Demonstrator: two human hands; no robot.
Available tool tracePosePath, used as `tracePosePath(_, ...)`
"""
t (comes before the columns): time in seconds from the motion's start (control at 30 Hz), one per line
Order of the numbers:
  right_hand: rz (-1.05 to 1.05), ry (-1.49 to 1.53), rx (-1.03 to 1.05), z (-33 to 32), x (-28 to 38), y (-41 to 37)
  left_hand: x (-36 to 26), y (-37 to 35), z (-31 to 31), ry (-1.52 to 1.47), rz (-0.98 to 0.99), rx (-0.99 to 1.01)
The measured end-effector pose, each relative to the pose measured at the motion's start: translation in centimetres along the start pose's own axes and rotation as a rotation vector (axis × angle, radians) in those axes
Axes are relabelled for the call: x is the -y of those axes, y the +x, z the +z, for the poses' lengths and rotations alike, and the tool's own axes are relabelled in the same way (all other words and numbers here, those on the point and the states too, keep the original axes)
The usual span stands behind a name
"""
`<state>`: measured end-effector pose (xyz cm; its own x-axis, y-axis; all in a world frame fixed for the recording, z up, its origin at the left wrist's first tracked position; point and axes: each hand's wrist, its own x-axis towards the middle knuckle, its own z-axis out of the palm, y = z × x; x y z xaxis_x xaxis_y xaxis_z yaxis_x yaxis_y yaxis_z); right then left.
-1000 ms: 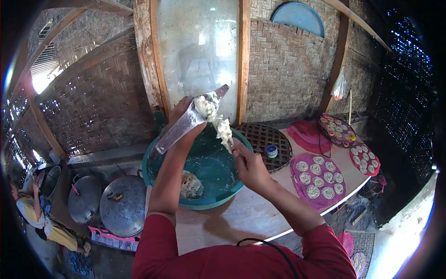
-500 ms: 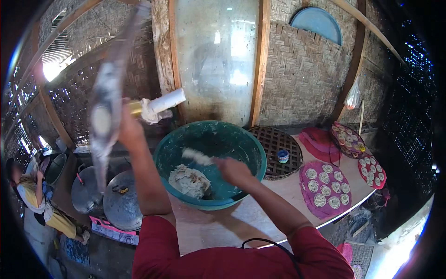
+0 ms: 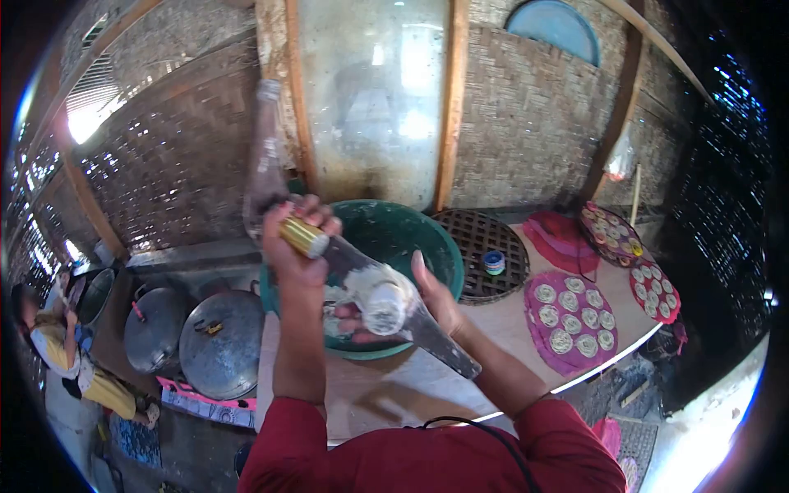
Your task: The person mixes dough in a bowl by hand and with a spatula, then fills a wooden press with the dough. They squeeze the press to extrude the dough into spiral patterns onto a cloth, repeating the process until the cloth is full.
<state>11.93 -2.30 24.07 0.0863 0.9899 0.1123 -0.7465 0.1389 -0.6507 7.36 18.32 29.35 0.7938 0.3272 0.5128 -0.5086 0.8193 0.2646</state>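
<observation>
A dark wooden dough press with long handles [image 3: 444, 341] slants between my hands, in front of a green basin [image 3: 448, 246]. Pale dough [image 3: 355, 283] clings around its round white end [image 3: 385, 311]. My left hand [image 3: 296, 242] is closed around a gold-coloured cylinder [image 3: 302, 237] and a second dark wooden bar [image 3: 267, 156] that rises up and left. My right hand [image 3: 440, 300] cups the white end from behind, thumb raised; some fingertips show left of it. Most of the basin's dough is hidden behind my arms and the press.
Right of the basin, a woven tray [image 3: 468, 283] carries a small blue-labelled jar [image 3: 493, 263]. Pink mats [image 3: 567, 366] hold several coiled noodle nests [image 3: 561, 341]. Two lidded metal pots [image 3: 222, 345] stand at left. A person in yellow [image 3: 57, 349] is at far left.
My left hand has lowered the press from the upper left toward the basin. My right hand, which held a lump of dough over the basin, has come to the press's white end.
</observation>
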Motion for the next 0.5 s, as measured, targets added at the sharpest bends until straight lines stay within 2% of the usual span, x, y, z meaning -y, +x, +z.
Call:
tracePosePath(0.03, -0.039, 0.107, 0.129, 0.4, -0.9, -1.2, 2.8, -0.1, -0.1, -0.054, -0.066, -0.026)
tracePosePath(0.07, -0.098, 0.279, 0.178, -1.1, -1.8, -2.4, 5.2, -0.2, 0.1, -0.142, -0.197, -0.074)
tracePosePath(0.1, -0.164, 0.293, 0.163, -2.2, -2.4, -4.0, 7.3, -0.3, 0.2, -0.226, -0.328, -0.121)
tracePosePath(0.13, -0.249, 0.259, 0.084, -3.0, -2.9, -6.1, 9.2, -0.7, -0.2, 0.115, -0.23, -0.041)
tracePosePath(0.23, -0.573, 0.059, -0.226, -2.6, -2.1, -14.0, 13.9, -1.7, -4.9, 0.94, 0.043, -0.106)
tracePosePath(0.27, -0.69, -0.087, -0.363, -2.8, -1.1, -17.1, 14.7, -2.5, -5.1, 0.929, 0.025, -0.093)
tracePosePath(0.33, -0.884, -0.332, -0.656, -2.1, -0.3, -21.8, 16.6, -3.9, -5.1, 1.929, 0.333, 0.303)
tracePosePath(0.37, -0.959, -0.429, -0.808, -0.7, -0.1, -23.4, 17.0, -4.3, -3.2, 1.944, 0.38, 0.532)
tracePosePath(0.4, -1.019, -0.585, -0.768, 1.1, 0.5, -24.0, 17.8, -5.2, -0.7, 1.77, 0.288, 0.652)
tracePosePath(0.43, -1.03, -0.579, -0.801, 3.1, 0.6, -24.2, 19.0, -6.1, 1.0, 1.593, 0.192, 0.761)
tracePosePath(0.5, -1.008, -0.997, -1.018, 5.8, 0.5, -24.5, 21.5, -7.2, 2.4, 1.59, 0.188, 0.963)
